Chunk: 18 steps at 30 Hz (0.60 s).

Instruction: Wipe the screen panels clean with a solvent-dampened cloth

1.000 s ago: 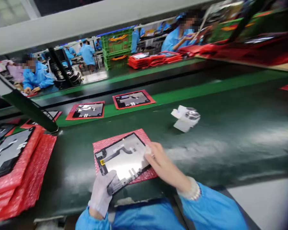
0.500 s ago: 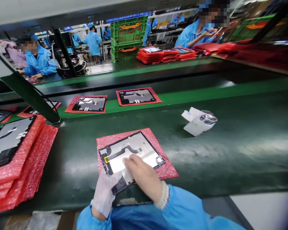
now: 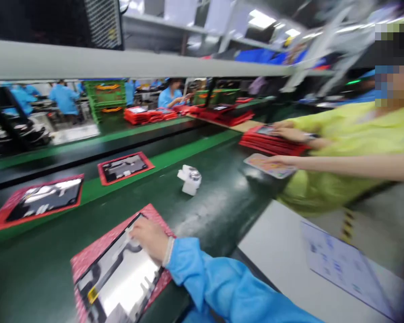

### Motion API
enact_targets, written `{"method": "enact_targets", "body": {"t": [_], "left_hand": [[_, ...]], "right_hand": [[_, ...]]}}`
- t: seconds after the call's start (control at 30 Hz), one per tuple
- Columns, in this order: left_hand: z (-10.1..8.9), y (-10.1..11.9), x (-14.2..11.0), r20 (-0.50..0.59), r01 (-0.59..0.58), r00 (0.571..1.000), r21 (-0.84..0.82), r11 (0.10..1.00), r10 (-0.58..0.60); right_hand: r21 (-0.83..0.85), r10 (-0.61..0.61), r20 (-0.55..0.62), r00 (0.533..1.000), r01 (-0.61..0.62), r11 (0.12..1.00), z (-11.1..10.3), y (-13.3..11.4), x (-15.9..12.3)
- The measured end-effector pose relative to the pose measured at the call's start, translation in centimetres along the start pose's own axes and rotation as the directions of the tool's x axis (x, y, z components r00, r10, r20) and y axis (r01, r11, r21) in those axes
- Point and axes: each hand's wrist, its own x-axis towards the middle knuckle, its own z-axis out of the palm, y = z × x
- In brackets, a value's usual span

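A: What's the setting?
B: A factory line with a dark green conveyor belt (image 3: 222, 197); workers in blue sit across it.
A: And the right hand (image 3: 150, 237)?
B: It lies flat, fingers (image 3: 134, 231) loosely together, holding nothing, pressing on the upper edge of a silvery panel (image 3: 121, 276). The panel lies under and toward the wearer from the fingertips, on a red bubble sheet (image 3: 90, 255).
A: The left hand?
B: Out of view.
A: Anything beyond the fingers?
B: A white wad (image 3: 189, 178) well apart; farther right, a co-worker's hand (image 3: 283, 160) in a yellow sleeve.
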Motion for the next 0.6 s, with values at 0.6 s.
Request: {"method": "enact_targets", "body": {"t": [0.6], "left_hand": [[5.0, 1.9, 7.1, -0.01, -0.014, 1.0, -0.016, 1.0, 0.014]], "right_hand": [[-0.165, 0.171, 0.089, 0.981, -0.155, 0.974, 1.1, 1.6, 1.2]]}}
